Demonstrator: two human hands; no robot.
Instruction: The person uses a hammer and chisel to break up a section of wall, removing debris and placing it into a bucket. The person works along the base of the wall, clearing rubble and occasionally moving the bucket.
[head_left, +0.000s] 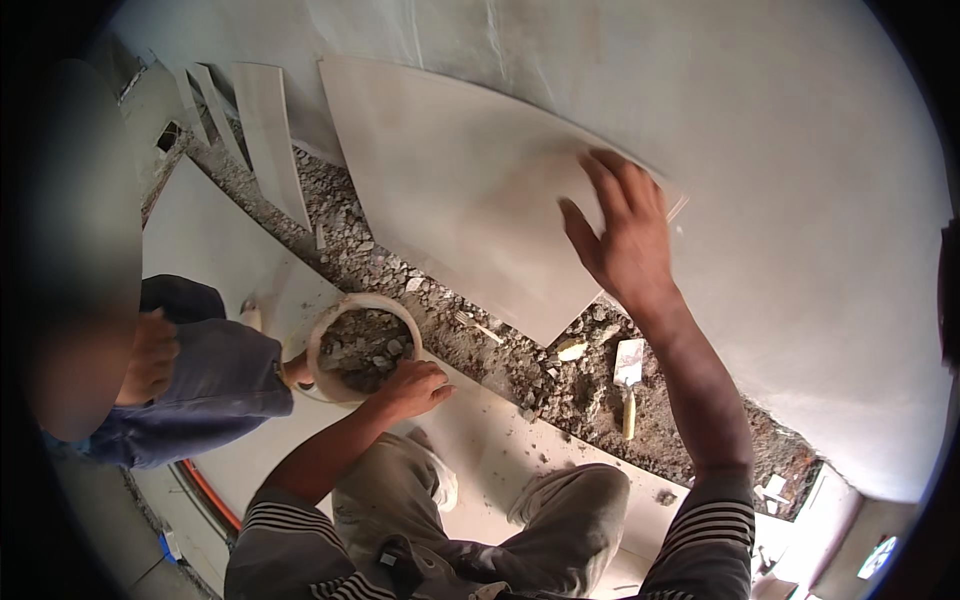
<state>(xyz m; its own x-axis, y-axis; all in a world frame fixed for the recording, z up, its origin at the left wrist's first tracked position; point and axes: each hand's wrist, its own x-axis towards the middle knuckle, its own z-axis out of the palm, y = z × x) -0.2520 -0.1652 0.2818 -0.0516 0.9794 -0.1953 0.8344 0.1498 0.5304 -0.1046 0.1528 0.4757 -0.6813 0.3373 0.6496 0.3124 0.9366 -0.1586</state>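
My left hand (414, 388) rests at the rim of a round bucket (321, 330) that contains rubble (364, 349); its fingers are partly curled and their grip on the rim is unclear. Over the right part of a large, pale floor tile (450, 202), my right hand (626, 217) is spread, with nothing held in it; whether it touches the tile cannot be told. The tile lies along the wall on broken rubble. Below my right hand, a trowel (628, 386) with a yellowish handle lies on the rubble, near a yellowish chunk (572, 350).
Another person kneels at the left in dark trousers (217, 375), one hand (154, 356) near the thigh. Narrow tile strips (270, 135) stand at the upper left by the wall (795, 225). A small fork-like tool (480, 327) lies on rubble. Laid tiles (240, 232) border the trench.
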